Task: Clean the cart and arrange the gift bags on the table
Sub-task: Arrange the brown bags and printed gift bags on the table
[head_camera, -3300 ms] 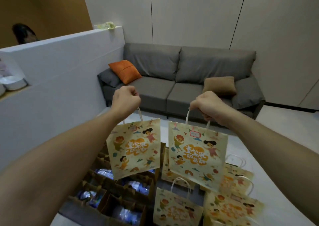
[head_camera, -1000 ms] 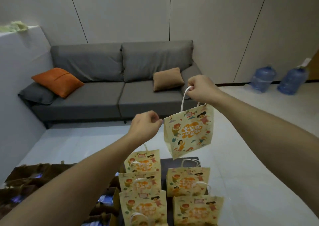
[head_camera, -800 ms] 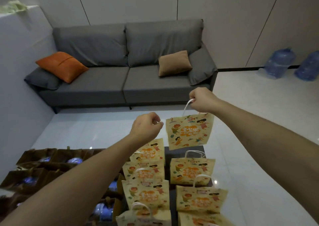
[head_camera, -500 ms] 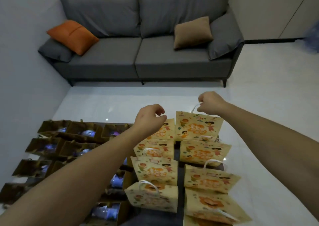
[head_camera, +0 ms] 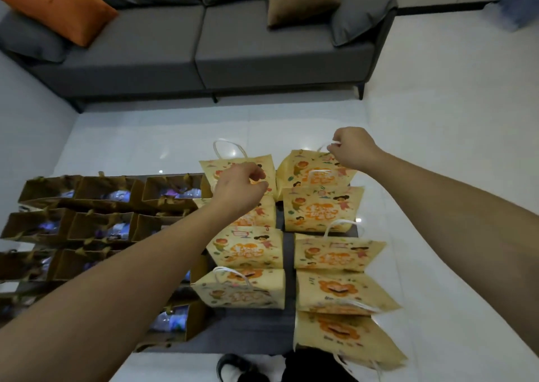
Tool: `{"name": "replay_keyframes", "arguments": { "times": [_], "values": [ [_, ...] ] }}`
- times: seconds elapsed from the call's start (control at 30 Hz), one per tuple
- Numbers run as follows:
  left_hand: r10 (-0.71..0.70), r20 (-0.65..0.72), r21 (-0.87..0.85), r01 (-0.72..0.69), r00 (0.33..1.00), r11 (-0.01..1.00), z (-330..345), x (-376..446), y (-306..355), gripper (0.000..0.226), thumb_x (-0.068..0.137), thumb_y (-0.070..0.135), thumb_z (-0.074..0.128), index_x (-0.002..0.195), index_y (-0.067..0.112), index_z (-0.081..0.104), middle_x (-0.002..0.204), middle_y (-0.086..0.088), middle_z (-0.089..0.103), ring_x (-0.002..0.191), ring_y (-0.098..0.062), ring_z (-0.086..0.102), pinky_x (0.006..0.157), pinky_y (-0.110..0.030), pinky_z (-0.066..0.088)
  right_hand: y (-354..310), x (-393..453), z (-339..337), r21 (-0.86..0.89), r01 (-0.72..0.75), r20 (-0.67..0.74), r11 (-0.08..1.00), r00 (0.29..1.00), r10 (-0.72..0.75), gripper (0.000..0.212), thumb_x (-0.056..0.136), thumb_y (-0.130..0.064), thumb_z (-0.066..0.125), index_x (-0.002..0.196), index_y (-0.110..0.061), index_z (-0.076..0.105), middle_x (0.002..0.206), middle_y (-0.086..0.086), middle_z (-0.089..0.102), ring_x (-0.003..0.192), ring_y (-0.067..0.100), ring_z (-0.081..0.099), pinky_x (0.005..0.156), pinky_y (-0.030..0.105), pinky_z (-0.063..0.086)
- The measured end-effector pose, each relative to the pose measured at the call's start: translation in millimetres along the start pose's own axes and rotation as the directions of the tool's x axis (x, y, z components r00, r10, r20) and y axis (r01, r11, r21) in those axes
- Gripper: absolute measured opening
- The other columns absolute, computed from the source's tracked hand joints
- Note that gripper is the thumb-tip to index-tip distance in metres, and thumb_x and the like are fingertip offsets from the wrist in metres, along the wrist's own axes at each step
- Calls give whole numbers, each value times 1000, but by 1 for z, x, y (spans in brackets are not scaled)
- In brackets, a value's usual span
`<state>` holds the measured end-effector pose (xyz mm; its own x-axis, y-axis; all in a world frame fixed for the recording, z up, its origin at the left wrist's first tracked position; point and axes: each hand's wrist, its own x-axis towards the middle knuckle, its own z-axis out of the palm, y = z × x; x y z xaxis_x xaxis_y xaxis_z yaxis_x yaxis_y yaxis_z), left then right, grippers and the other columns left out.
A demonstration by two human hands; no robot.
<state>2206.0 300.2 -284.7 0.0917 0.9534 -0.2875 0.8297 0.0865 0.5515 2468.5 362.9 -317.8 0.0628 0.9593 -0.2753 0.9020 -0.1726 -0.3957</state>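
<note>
Both bags now down at far end of rows: right hand (head_camera: 351, 148) pinches handle of yellow gift bag (head_camera: 313, 169) directly beneath, left hand (head_camera: 240, 188) loosely curled, empty, over neighbouring bag (head_camera: 233, 167).

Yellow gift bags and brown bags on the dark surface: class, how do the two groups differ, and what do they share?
The yellow gift bags carry bright cartoon prints; the brown bags are plain. The yellow gift bags have white loop handles; none show on the brown bags. The brown bags gape open, showing bluish contents; the yellow ones hide theirs. The right hand pinches a yellow bag's handle; no hand grips a brown one. Both stand in rows.
</note>
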Motion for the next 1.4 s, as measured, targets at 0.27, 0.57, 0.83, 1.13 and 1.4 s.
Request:
{"name": "replay_keyframes", "arguments": {
  "times": [0.27,0.57,0.83,1.13,1.4],
  "values": [
    [66,28,9,-66,997,998,23,9,16,20,96,29,62,114,21,69,112,10,64,77,-5,64,53,-13,45,2,-6,-5,46,4,-34,999,999,-2,25,101,-26,57,106,-6,70,104,10,68,91,28,62,79,36,53],
    [47,196,50,-58,979,997,59,8,21,30,90,10,56,114,22,69,108,3,62,81,-16,60,63,-26,45,28,-48,22,220,-26,3,975,1000,26,46,96,-17,60,142,-18,55,140,6,59,124,27,56,100,38,49],
    [52,339,34,-67,939,997,97,-7,25,35,86,5,56,114,22,67,117,2,60,103,-20,57,74,-27,42,66,-127,56,480,-253,279,840,952,126,52,78,12,56,114,-24,65,109,2,70,105,22,64,72,32,56],
    [104,329,103,-145,938,984,87,-28,22,21,97,26,56,111,19,70,110,-2,66,97,-21,59,80,-35,52,38,-149,49,481,-252,433,840,901,22,65,90,-66,59,56,-11,52,53,9,48,45,19,43,56,28,38],
    [96,496,314,-281,863,907,24,-54,-32,43,86,61,68,97,19,70,95,2,68,92,-18,63,76,-35,52,-13,-174,40,203,-20,190,979,982,-19,52,84,-43,76,60,-13,40,64,4,35,60,18,37,56,33,25]
  ]
}}
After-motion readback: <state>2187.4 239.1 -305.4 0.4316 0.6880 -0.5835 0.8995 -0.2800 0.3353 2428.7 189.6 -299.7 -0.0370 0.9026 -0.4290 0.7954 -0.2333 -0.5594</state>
